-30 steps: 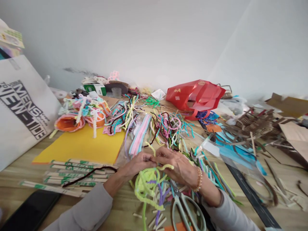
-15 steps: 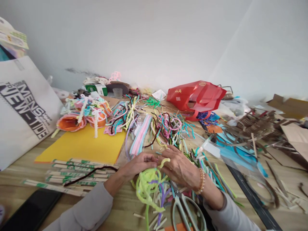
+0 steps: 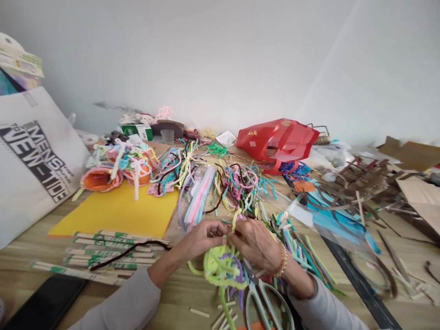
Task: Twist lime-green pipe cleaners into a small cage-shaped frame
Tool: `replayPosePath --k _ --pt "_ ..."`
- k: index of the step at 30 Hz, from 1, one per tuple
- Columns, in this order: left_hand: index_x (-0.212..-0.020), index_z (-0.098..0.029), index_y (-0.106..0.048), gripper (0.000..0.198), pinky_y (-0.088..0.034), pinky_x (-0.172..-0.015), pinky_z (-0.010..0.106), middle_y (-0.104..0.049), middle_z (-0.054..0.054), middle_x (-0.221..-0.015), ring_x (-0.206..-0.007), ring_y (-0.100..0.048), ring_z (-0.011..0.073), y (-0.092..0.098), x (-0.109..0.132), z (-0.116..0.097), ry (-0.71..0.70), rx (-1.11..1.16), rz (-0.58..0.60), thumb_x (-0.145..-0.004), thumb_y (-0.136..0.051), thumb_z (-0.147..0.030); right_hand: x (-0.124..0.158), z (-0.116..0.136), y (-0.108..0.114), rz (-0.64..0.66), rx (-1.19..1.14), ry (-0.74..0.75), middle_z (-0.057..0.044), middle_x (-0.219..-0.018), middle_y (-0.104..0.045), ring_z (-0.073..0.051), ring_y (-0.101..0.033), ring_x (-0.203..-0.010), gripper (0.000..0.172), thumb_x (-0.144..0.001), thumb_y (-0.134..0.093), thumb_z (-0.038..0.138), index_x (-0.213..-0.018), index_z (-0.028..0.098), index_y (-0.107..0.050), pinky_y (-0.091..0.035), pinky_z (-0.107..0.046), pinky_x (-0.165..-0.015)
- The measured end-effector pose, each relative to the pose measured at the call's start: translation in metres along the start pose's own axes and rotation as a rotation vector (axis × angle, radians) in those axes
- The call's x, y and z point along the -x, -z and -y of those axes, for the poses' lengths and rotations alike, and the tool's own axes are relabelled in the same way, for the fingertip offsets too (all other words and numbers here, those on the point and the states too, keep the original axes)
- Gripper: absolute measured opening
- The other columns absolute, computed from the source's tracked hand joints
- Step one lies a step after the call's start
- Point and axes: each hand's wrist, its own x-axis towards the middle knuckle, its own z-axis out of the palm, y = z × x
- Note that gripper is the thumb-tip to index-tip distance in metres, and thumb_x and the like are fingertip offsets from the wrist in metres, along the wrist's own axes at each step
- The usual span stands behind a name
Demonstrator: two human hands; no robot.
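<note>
Neon-yellow pipe cleaners (image 3: 216, 266) lie in a loose tangle on the wooden table (image 3: 182, 302), right below the person's hands, with a few purple strands (image 3: 237, 270) mixed in and one yellow strand rising between the hands. The left hand (image 3: 202, 238) is curled narrowly, its fingertips reaching the right hand, though what they pinch is hidden. The right hand (image 3: 252, 243) is also closed narrowly, pinching the yellow tangle at its top. A beaded bracelet (image 3: 282, 260) circles the right wrist. Scissors (image 3: 264, 298) with pale green handles lie just below the right hand. Left of the hands are wrapped chopsticks (image 3: 110, 252), with a dark brown pipe cleaner (image 3: 127, 252) across them, and yellow card (image 3: 117, 213). Beyond the hands lie heaps of multicoloured pipe cleaners (image 3: 240, 188), orange pipe-cleaner flowers (image 3: 101, 178), a red bag (image 3: 278, 140), a white tote bag (image 3: 34, 156) and brown cardboard strips (image 3: 364, 183).
</note>
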Motion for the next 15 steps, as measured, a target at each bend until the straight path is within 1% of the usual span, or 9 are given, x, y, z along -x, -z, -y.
replayPosePath --k 1,3,6,8,11,13,15 --pt "-0.078 -0.012 -0.064 0.027 -0.037 -0.062 0.023 -0.058 0.000 -0.071 -0.066 -0.050 0.0118 -0.001 -0.001 0.002 -0.007 -0.013 -0.014 -0.068 -0.073 -0.036 0.000 0.000 0.000 0.011 -0.037 -0.039 -0.003 -0.059 -0.058 -0.012 -0.051 -0.054 0.024 -0.084 -0.051 0.026 -0.064 0.015 -0.058 -0.030 -0.024 -0.054" --pt "-0.073 -0.012 -0.063 0.025 -0.037 -0.061 0.023 -0.059 0.000 -0.070 -0.065 -0.050 0.0113 -0.001 -0.002 0.006 -0.019 -0.031 -0.033 -0.068 -0.072 -0.036 -0.002 -0.002 0.001 0.039 -0.173 -0.078 0.001 -0.053 -0.052 -0.010 -0.044 -0.050 0.027 -0.083 -0.053 0.029 -0.061 0.015 -0.056 -0.025 -0.023 -0.049" --pt "-0.070 -0.013 -0.063 0.025 -0.036 -0.061 0.023 -0.059 0.001 -0.069 -0.064 -0.049 0.0114 0.001 -0.003 0.008 -0.032 -0.029 -0.043 -0.070 -0.071 -0.036 -0.003 -0.008 0.005 0.125 -0.487 -0.073 0.004 -0.050 -0.046 -0.007 -0.039 -0.047 0.030 -0.085 -0.053 0.033 -0.061 0.014 -0.054 -0.024 -0.020 -0.046" --pt "-0.069 -0.013 -0.063 0.025 -0.036 -0.061 0.023 -0.057 0.000 -0.067 -0.064 -0.048 0.0116 0.002 -0.003 0.007 -0.039 -0.023 -0.037 -0.070 -0.071 -0.036 -0.004 -0.013 0.006 0.215 -0.716 -0.066 0.005 -0.051 -0.047 -0.007 -0.041 -0.046 0.031 -0.086 -0.053 0.037 -0.065 0.014 -0.055 -0.029 -0.018 -0.045" --pt "-0.067 -0.013 -0.062 0.025 -0.034 -0.060 0.022 -0.055 -0.002 -0.064 -0.063 -0.047 0.0109 0.004 -0.002 0.004 -0.022 0.010 -0.029 -0.069 -0.072 -0.035 -0.005 -0.022 0.007 0.349 -1.031 -0.049 0.003 -0.058 -0.054 -0.008 -0.050 -0.049 0.034 -0.085 -0.054 0.045 -0.073 0.014 -0.058 -0.040 -0.019 -0.049" --pt "-0.068 -0.013 -0.062 0.025 -0.033 -0.060 0.022 -0.055 -0.003 -0.063 -0.061 -0.046 0.0104 0.005 -0.001 0.002 0.000 0.063 -0.026 -0.068 -0.073 -0.035 -0.006 -0.027 0.009 0.419 -1.152 -0.027 0.000 -0.068 -0.060 -0.010 -0.055 -0.056 0.035 -0.084 -0.055 0.049 -0.083 0.014 -0.061 -0.045 -0.021 -0.053" --pt "-0.068 -0.013 -0.063 0.025 -0.034 -0.062 0.022 -0.056 -0.003 -0.064 -0.063 -0.047 0.0105 0.006 -0.001 0.000 0.018 0.118 -0.016 -0.067 -0.074 -0.034 -0.006 -0.030 0.013 0.476 -1.181 0.009 -0.002 -0.077 -0.063 -0.011 -0.058 -0.063 0.036 -0.084 -0.057 0.048 -0.096 0.014 -0.062 -0.046 -0.021 -0.056"
